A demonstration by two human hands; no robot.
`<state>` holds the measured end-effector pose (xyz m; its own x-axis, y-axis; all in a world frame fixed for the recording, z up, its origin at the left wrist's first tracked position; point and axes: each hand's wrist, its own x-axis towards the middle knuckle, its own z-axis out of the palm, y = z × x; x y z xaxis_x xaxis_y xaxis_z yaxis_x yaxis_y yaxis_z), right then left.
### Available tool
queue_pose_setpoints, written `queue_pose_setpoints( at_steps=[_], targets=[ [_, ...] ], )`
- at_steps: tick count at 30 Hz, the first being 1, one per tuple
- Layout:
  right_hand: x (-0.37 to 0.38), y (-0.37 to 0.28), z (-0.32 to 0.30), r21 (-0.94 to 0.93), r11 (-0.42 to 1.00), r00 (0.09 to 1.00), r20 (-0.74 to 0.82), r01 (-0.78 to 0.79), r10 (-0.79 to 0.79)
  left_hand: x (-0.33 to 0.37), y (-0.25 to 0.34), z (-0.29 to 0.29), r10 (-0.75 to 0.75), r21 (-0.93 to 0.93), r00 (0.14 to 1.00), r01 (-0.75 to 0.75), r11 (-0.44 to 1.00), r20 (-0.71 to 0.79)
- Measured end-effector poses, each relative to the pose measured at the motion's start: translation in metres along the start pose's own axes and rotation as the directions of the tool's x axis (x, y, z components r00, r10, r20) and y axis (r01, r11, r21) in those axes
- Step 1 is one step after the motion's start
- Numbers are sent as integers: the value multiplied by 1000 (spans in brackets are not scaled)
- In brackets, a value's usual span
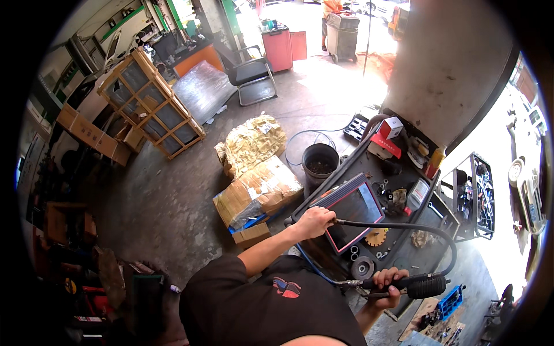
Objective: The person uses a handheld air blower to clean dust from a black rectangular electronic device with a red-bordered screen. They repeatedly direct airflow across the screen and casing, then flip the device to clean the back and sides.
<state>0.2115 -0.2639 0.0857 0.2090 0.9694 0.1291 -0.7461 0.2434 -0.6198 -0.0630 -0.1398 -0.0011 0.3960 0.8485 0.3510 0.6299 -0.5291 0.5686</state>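
Note:
My left hand (316, 222) is closed round the end of a black rubber hose (404, 226), with a short metal fitting just beyond the fingers. That hose arcs right and curls down to a black tyre inflator (426, 286) with a ribbed, rounded head. My right hand (390, 282) wraps round the inflator's handle, its fingers over the top. A blue air line (313, 264) joins the handle's left end through a metal coupling. Below the hose, a dark screen-like panel with a red border (356, 210) lies on the cart top, beside an orange-brown toothed disc (376, 237) and a round metal pulley-like part (362, 267).
A black bucket (321, 163) stands left of the cart, near taped cardboard boxes (259, 193). On the cart are a white bottle (418, 195) and a red-and-white box (391, 128). A tool trolley (478, 193) and blue crate (450, 303) sit at right. A wall panel (450, 63) rises behind.

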Motion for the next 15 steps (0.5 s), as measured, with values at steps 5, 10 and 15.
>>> queue_pose_setpoints(
  at_steps=[5,10,15],
  targets=[
    [0,0,2,0,1000,1000,5,-10,10,1,-2,3,0,-4,1000,0,1000,-1],
    [-1,-1,-1,-4,1000,1000,22,-2,3,1,-3,11,13,-37,1000,-13,999,20],
    [-4,-3,0,-4,1000,1000,16,14,-14,-3,7,21,9,-78,997,-2,997,80]
  ],
)
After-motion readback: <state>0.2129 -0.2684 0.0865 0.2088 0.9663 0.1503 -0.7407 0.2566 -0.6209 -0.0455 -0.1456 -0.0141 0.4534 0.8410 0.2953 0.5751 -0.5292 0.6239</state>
